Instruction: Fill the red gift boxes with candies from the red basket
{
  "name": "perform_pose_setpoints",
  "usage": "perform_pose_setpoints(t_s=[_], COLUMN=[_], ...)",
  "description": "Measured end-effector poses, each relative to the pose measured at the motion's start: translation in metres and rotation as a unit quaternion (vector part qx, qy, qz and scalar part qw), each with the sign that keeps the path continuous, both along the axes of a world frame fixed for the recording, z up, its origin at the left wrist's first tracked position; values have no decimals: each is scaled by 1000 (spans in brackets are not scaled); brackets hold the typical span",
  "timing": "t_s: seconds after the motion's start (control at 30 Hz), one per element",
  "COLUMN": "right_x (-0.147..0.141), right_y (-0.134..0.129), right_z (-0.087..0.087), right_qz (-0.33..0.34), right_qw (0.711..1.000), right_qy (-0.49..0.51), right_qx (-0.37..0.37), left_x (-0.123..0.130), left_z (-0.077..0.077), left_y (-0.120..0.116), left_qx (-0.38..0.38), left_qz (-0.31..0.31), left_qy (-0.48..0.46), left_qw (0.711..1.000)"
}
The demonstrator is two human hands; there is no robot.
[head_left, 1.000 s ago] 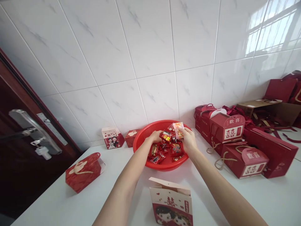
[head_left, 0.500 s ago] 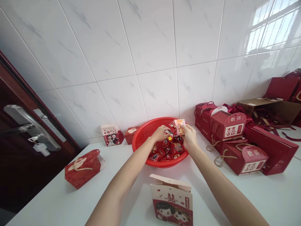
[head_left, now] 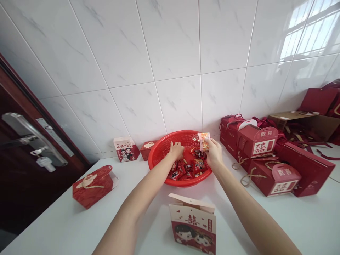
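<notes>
A red plastic basket [head_left: 158,164] stands against the tiled wall, with several red-wrapped candies [head_left: 198,165] inside. Over its left part, my left hand [head_left: 176,151] reaches down with bent fingers. Its fingertips are out of sight, so I cannot tell whether they grip anything. At the basket's right rim my right hand [head_left: 214,151] is closed on a pink-and-orange candy packet [head_left: 203,140], held upright. Clear and red wrapping shows just left of this packet. Nearer me, between my forearms, a red-and-white gift box [head_left: 193,226] with a printed couple stands, its top flaps raised.
At left lies a red gift box [head_left: 92,186] with a cord handle. A small couple-print box [head_left: 126,149] and a red box [head_left: 147,150] stand by the wall. Several red boxes [head_left: 273,179] crowd the right, before an open carton [head_left: 316,124]. A door handle [head_left: 34,140] with keys is far left.
My left hand has moved left and away from my right hand, down into the basket's left part. My right hand keeps the packet at nearly the same spot.
</notes>
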State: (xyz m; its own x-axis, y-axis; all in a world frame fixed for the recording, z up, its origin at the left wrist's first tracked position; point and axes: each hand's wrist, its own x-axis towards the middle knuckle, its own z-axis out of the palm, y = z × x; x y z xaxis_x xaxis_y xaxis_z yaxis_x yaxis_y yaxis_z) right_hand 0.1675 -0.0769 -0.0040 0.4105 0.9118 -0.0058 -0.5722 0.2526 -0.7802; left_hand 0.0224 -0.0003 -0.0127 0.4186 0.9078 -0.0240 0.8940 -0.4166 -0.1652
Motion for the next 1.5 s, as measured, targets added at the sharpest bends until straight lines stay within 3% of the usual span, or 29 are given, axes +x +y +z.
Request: perform_pose_setpoints(t_s=[0.07,0.17,0.23,0.43,0.57,0.7,0.8,0.87,0.97,1.2,1.5], right_x=[0,1,1,0,0,1,1,1,1,0,-1], right_y=[1,3,4,5,5,5,5,5,5,6,0], right_z=[-1,-2,-4,-5,-5,-5,-4,-4,-4,-5,1], right_qz=[0,-5,-12,-17,-16,-19,-22,-21,-14,-18,-9], right_qw=[1000,1000,1000,1000,1000,999,999,1000,1000,999,1000], right_qy=[1,8,3,7,19,21,11,9,13,-29,-10], right_qx=[2,6,9,19,16,20,23,21,13,21,10], left_x=[2,12,19,11,3,10,12,9,-2,-23,-24], left_z=[1,-1,-4,-3,8,17,21,22,24,32,27], left_y=[-2,-6,-7,-5,-6,-16,-22,-23,-20,-12,-10], left_qx=[-5,-36,-70,-69,-99,-196,-346,-408,-371,-144,-155], left_qz=[-31,-143,-185,-62,-63,-88,-5,63,129,230,220], left_qy=[-20,-80,-104,-97,-136,-165,-156,-131,-104,-113,-73], left_qw=[999,986,975,991,984,963,925,901,914,956,960])
